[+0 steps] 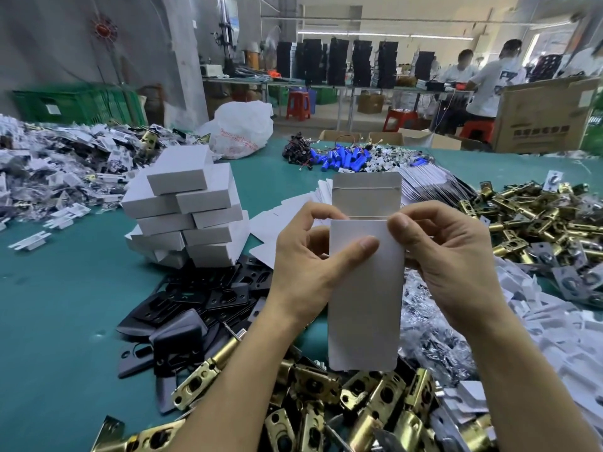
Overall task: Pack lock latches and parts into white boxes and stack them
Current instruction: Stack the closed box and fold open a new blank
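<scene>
1. The left hand [303, 256] grips a white box [365, 305] by its upper left edge. The thumb lies flat across the front panel and the fingers are curled at the top corner.
2. The right hand [450, 256] pinches the box's upper right corner, thumb in front and the other fingers curled behind.
3. The box is upright between the two hands, in the air above the near pile of brass latches [326, 402]. Its top flap [365, 194] is open and stands straight up. Whether anything is inside cannot be told.
4. A stack [186, 207] of closed white boxes stands on the green table [65, 288], left of the hands, piled unevenly in several layers.
5. Black plates [202, 295] lie in a heap at the foot of the stack, touching the latches.
6. Flat box blanks [293, 207] lie spread between the stack and the held box.
7. More brass latches are heaped to the right, with clear packets [434, 321] of small parts just beside the right wrist.
8. Further back lie blue batteries [342, 158] with wires and a white plastic bag [241, 125].
9. People work at benches in the background.
</scene>
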A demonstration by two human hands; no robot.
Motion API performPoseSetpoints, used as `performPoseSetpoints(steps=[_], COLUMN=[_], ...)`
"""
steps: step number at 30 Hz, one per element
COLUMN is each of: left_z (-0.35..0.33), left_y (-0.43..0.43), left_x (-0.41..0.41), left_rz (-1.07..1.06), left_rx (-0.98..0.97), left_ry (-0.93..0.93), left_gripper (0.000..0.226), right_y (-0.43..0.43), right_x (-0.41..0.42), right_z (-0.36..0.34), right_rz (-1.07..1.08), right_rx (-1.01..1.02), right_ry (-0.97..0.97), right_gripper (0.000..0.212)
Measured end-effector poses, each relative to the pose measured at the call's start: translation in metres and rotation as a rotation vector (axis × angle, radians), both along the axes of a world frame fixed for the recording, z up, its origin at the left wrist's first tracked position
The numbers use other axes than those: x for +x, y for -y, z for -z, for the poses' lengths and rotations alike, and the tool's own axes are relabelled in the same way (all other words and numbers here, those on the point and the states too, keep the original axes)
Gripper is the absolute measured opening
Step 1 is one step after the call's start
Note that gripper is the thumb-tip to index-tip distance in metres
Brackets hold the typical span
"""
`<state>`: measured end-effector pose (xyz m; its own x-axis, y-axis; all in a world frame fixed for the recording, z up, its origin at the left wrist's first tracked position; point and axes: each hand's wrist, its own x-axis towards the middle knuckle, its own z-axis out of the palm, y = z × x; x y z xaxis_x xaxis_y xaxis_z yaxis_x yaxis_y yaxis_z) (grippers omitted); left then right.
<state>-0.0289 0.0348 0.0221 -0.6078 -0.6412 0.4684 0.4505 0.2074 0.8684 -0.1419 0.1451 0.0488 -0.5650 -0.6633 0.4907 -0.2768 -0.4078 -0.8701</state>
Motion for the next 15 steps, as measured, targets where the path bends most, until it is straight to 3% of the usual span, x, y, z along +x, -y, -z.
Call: performPoseSetpoints(steps=[3, 8, 12, 15], left_z=[-0.0001, 0.0016, 0.0034, 0.0039], left_y=[0.0021, 0.0095, 0.0079, 0.0067], left_x=[-0.0001, 0.0031, 0.003, 0.0019], left_rz=[0.013, 0.036, 0.081, 0.1], left_rx=[0.007, -0.021, -0.033, -0.029], left_ry=[0.009, 0.072, 0.124, 0.117], left_gripper=[0.027, 0.037, 0.039, 0.047], right_y=[-0.0016, -0.0023, -0.0029, -0.0046], right_x=[-0.0003, -0.0046, -0.0083, -0.0053], right_z=[0.0002, 0.0024, 0.002, 0.0], right_rz=[-0.036, -0.039, -0.077, -0.127], right_rx=[0.03, 0.04, 0.028, 0.026], right_ry=[0.005, 0.005, 0.001, -0.025], right_gripper=[0.019, 0.015, 0.05, 0.042])
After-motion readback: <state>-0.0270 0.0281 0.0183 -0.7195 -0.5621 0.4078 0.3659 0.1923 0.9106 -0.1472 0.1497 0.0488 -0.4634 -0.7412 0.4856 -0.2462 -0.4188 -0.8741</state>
